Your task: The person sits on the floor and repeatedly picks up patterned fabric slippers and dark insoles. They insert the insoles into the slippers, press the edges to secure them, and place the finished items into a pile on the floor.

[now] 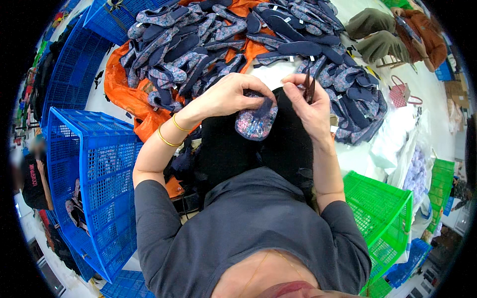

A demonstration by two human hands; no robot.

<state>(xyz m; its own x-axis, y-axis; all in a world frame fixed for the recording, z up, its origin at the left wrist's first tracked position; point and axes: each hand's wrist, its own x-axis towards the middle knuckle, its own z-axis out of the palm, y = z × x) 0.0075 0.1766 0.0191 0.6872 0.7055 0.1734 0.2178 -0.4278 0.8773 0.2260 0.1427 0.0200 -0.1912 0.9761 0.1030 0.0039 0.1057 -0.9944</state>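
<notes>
My left hand (237, 94) is closed on a slipper (256, 123) with a pink and blue floral pattern and dark blue lining. The slipper hangs toe-down over my black-clad lap. Beside it, my right hand (312, 107) is closed round small dark thread snips (309, 88), whose points stick up past the fingers. Its thumb and forefinger come together a little right of the slipper; whether a thread lies between them is too small to tell. Beyond both hands spreads a large heap of similar slippers (194, 54), many with small white tags.
Orange sacking (126, 94) lies under the heap. A tall blue crate (107, 193) stands at my left and a green crate (380, 218) at my right. Far right are a pink checked bag (399, 94) and a seated person's olive trouser leg (382, 47). Another person (35, 181) is far left.
</notes>
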